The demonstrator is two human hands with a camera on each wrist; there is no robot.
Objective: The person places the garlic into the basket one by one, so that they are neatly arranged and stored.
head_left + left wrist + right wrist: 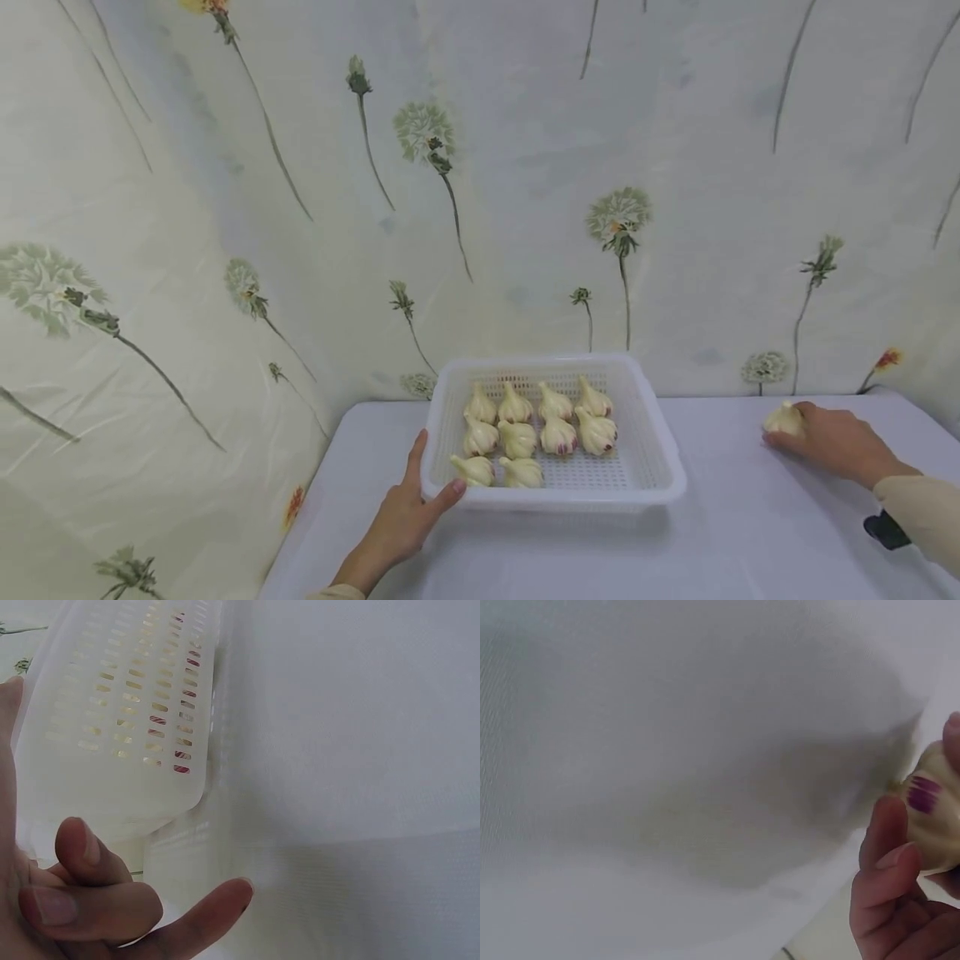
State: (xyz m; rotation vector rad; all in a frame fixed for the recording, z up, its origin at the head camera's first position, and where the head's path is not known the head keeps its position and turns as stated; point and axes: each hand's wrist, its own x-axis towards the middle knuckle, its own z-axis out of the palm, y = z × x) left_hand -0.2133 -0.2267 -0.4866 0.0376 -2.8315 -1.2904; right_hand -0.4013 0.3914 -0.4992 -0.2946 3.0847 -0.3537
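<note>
My left hand [401,512] holds the near left corner of a white plastic basket [663,462], its thumb over the front rim and its index finger along the left side. Inside, several garlic bulbs [517,439] lie in rows towards the left. The left wrist view shows the basket's slotted wall [112,780] above the other, loosely bent fingers [97,911]. Over at the table's far right, my right hand [847,442] grips a single garlic bulb [785,421]. Up close in the right wrist view, that bulb [934,832] has a purple patch and sits between fingers and thumb.
A white cloth covers the table [735,517]. Behind and to the left hangs a pale curtain [517,208] printed with dandelions. A dark band [887,530] circles the right wrist by the beige sleeve [926,512].
</note>
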